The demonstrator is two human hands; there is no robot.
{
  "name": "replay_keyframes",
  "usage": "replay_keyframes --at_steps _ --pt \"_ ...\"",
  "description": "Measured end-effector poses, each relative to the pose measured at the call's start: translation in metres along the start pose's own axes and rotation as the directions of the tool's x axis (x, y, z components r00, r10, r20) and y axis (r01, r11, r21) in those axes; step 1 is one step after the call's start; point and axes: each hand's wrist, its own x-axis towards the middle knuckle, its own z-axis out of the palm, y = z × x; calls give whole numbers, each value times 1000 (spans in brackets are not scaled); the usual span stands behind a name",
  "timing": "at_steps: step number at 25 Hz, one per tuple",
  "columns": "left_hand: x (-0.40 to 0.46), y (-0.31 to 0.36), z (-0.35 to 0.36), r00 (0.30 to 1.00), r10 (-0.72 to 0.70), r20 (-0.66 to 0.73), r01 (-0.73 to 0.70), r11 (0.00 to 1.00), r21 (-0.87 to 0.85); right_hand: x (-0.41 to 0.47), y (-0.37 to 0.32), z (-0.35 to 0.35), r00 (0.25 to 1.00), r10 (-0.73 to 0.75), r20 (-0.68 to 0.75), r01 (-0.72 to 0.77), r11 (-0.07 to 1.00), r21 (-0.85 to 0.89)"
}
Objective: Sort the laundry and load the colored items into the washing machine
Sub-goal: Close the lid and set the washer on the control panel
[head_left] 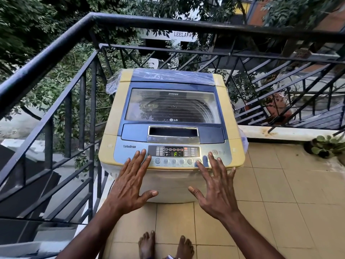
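Note:
A top-loading washing machine (112, 126), yellowed with a blue top, stands on a tiled balcony. Its glass lid (172, 106) is down, and the drum shows dimly through it. The control panel (173, 151) is lit and its display reads a green "F". My left hand (130, 186) hovers over the machine's front left, fingers spread and straight, holding nothing. My right hand (214, 187) is spread the same way at the front right, its fingertips near the row of round buttons. No laundry is in view.
A black metal railing (78, 58) runs along the left and behind the machine, with stairs dropping away on both sides. A potted plant (325, 145) sits at the right by a low white ledge (276, 131). My bare feet (164, 247) stand on beige tiles.

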Motion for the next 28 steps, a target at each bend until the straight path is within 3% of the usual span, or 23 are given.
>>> replay_keyframes --at_steps 5,14,28 --pt "-2 -4 -1 998 57 -2 -57 998 17 2 3 -4 997 -76 1 76 997 -3" --pt "-3 -3 -1 999 -30 -37 32 997 63 3 4 -7 995 -54 -79 53 998 -18" --pt "-4 -7 6 998 -60 15 58 995 80 6 11 3 998 -56 -24 56 998 -6"
